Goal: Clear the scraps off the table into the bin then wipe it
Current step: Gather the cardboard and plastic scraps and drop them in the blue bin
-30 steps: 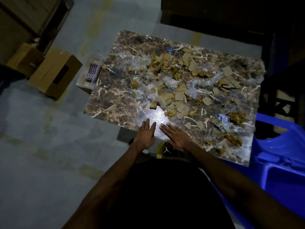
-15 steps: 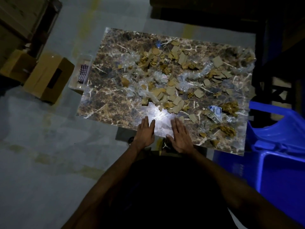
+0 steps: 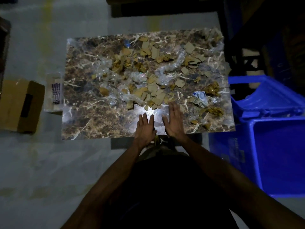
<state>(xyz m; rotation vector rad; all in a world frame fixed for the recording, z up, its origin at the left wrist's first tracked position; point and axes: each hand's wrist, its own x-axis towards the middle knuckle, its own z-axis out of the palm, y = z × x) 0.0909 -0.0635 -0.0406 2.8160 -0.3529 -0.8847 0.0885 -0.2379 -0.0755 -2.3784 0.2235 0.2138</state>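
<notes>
My left hand lies flat on the near edge of the desk, fingers straight and together, its grip wide and empty. My right hand lies just beside it, palm down too, its grip spread wide and holding nothing; its fingertips reach the near fringe of the scraps. Between and just beyond my hands a bright glare shines off the marbled brown top.

The scraps cover the middle and right of the desk: tan cardboard pieces lie scattered from the far edge down to my fingers, mixed with crumpled clear plastic film. Crumpled yellow-brown wads sit near the right edge, and a blue-and-white wrapper lies just left of them. The left part of the desk is mostly bare.

The blue bin stands on the floor just right of the desk's near right corner, its mouth open upward. On the floor to the left, a cardboard box stands near the desk, and between them a pale container holds a striped cloth. My dark forearms reach in from the near side.
</notes>
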